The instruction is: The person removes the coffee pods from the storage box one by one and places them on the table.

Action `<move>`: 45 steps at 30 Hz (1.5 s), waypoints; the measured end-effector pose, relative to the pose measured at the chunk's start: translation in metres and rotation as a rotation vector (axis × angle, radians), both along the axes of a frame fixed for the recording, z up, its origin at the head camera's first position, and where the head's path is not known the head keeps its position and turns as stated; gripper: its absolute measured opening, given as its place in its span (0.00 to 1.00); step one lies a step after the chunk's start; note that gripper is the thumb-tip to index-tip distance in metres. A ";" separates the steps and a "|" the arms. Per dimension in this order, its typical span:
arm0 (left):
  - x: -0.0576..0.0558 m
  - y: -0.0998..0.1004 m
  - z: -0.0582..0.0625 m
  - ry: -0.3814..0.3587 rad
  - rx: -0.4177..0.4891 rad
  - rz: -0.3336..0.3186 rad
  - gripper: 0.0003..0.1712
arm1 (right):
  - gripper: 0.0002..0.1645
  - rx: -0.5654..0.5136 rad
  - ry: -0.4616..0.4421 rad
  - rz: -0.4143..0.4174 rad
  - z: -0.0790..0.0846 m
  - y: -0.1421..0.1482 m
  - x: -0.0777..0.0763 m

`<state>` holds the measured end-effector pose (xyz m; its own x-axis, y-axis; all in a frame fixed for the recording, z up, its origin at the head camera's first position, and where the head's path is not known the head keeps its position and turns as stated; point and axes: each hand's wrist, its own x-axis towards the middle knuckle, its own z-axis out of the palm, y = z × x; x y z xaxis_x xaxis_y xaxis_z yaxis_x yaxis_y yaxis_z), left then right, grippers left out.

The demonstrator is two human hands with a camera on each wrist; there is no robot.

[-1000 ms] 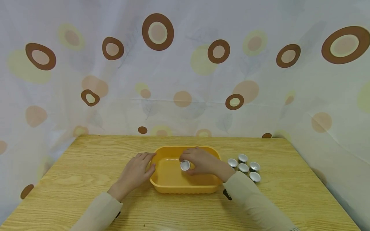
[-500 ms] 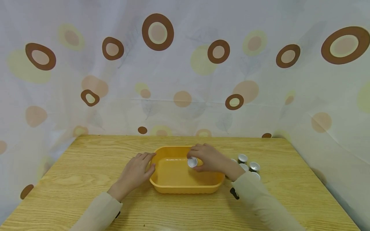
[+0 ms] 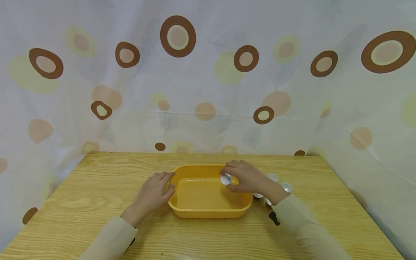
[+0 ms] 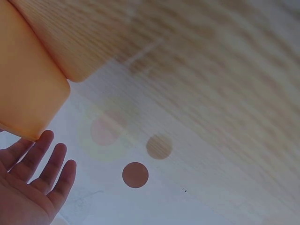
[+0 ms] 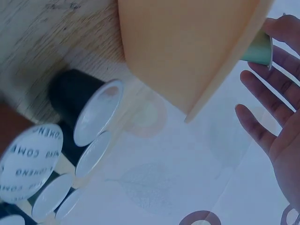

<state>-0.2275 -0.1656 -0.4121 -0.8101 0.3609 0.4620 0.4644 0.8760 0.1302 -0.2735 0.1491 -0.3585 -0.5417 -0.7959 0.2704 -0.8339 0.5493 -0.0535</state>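
Observation:
My right hand (image 3: 248, 177) pinches a coffee capsule (image 3: 226, 179) between thumb and fingers, over the right part of a yellow plastic basin (image 3: 209, 213). In the right wrist view the capsule's green body (image 5: 259, 50) shows past the basin's edge, while its white lid faces up in the head view. My left hand (image 3: 152, 190) rests against the basin's left rim with thumb and fingertips. Seen from the left wrist, the fingers (image 4: 60, 164) are nearly straight, at the corner of the rim. Nothing shows lying on the basin's floor.
Right of the basin, several more capsules stand on the wooden table (image 3: 97, 180), partly hidden by my right wrist. One is a dark capsule (image 5: 70, 93) with a white lid; another lid (image 5: 32, 161) bears printed letters. A patterned cloth (image 3: 208, 79) hangs behind the table.
My right hand has moved right with the coffee capsule, from the basin's middle toward its right side, and its wrist covers different capsules. My left hand and the basin have stayed put.

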 end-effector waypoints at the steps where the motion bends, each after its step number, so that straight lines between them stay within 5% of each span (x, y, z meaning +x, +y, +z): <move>1: 0.000 0.000 0.000 0.000 0.001 0.000 0.21 | 0.21 0.001 0.001 -0.003 0.001 0.002 0.000; 23: 0.000 0.000 0.000 -0.006 0.003 0.003 0.21 | 0.18 -0.038 0.018 -0.091 0.009 0.044 0.012; 45: 0.000 0.000 0.000 -0.009 0.006 0.004 0.21 | 0.19 -0.014 0.102 -0.122 -0.003 0.084 0.025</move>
